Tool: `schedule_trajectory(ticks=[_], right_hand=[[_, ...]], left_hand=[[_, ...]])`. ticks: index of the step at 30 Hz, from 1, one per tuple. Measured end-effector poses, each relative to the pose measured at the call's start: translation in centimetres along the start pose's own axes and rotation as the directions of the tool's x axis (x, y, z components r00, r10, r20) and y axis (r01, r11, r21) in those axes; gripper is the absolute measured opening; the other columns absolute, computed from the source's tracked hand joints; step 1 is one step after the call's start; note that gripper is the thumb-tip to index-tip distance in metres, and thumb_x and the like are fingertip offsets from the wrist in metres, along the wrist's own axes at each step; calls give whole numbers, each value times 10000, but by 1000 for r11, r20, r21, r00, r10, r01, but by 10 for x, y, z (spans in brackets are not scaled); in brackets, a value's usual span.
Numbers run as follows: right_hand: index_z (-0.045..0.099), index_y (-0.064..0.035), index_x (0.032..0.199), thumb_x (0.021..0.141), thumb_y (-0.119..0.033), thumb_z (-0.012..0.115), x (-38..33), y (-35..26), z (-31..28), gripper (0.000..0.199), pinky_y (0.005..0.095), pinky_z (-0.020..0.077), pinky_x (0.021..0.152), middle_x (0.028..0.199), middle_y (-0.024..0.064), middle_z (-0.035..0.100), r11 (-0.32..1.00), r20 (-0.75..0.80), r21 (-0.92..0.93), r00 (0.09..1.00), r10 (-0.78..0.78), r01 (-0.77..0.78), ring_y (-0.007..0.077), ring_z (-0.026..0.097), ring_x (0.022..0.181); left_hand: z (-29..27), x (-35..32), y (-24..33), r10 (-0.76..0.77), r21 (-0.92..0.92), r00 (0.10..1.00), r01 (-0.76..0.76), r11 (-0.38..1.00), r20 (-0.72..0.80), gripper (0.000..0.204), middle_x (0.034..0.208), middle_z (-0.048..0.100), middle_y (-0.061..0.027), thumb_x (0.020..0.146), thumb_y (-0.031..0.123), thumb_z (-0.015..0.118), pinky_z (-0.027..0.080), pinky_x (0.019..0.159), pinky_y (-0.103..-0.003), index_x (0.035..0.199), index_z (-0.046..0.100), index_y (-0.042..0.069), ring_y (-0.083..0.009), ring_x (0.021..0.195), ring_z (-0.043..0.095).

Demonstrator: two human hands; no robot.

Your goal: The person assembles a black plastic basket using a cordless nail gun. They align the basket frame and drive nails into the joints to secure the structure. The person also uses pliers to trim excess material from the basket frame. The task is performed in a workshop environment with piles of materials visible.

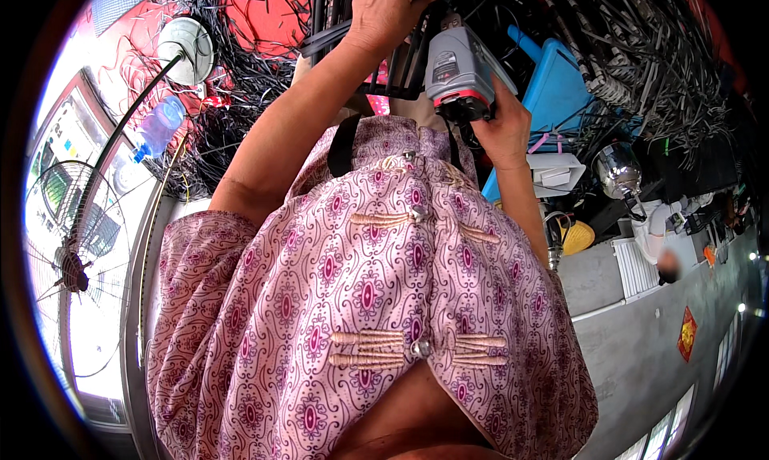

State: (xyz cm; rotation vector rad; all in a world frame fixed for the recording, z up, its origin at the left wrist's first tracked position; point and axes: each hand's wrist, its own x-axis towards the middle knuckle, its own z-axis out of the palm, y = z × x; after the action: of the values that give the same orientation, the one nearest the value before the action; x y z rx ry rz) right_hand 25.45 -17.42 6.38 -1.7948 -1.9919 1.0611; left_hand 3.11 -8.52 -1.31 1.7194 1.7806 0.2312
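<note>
Left hand [388, 18]: fingers bent over the top of a dark, open piece made of narrow black bars or strips [412, 79]. Tips out of clear sight, so I can't tell whether they pinch a strip or just steady it. Right hand [505, 127]: closed round the far side of a boxy grey power tool with red trim [458, 67]; trigger finger hidden. Tool's nose lies just beside the dark piece, right of and below my left hand; contact not clear.

Progress, my judgement: partly along. The piece has its bars side by side with gaps between; no fastening visible, so I can't count finished joints. Loose, thin black strips [240, 79] lie tangled left of my left hand, more bundled black strips [673, 83] beyond my right. Probably plenty left.
</note>
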Motion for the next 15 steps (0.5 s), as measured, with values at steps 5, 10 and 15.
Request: schedule_trajectory(ticks=[5, 10, 15], right_hand=[[582, -64, 1198, 727, -290, 751, 3, 3, -1, 549, 400, 533, 711, 944, 159, 669, 1000, 23, -9, 1000, -1, 1, 331, 664, 840], [591, 1, 1192, 736, -259, 766, -2, -7, -7, 554, 380, 541, 663, 985, 206, 673, 1000, 68, -22, 998, 3, -2, 349, 678, 810], [590, -1, 1187, 732, -265, 769, -1, -7, -7, 556, 395, 544, 699, 993, 212, 671, 999, 39, -32, 999, -15, 16, 358, 675, 850]], left_hand=[[-1, 3, 4, -46, 17, 998, 45, 999, 38, 453, 763, 656, -182, 876, 511, 568, 512, 681, -465, 847, 670, 71, -396, 760, 638], [-7, -3, 8, -39, -17, 999, 40, 999, 8, 457, 774, 658, -176, 871, 514, 573, 513, 676, -465, 837, 669, 69, -394, 762, 639], [-5, -3, 9, -26, -26, 1000, 26, 999, 5, 448, 785, 663, -173, 861, 509, 591, 518, 673, -456, 835, 672, 70, -385, 769, 644]])
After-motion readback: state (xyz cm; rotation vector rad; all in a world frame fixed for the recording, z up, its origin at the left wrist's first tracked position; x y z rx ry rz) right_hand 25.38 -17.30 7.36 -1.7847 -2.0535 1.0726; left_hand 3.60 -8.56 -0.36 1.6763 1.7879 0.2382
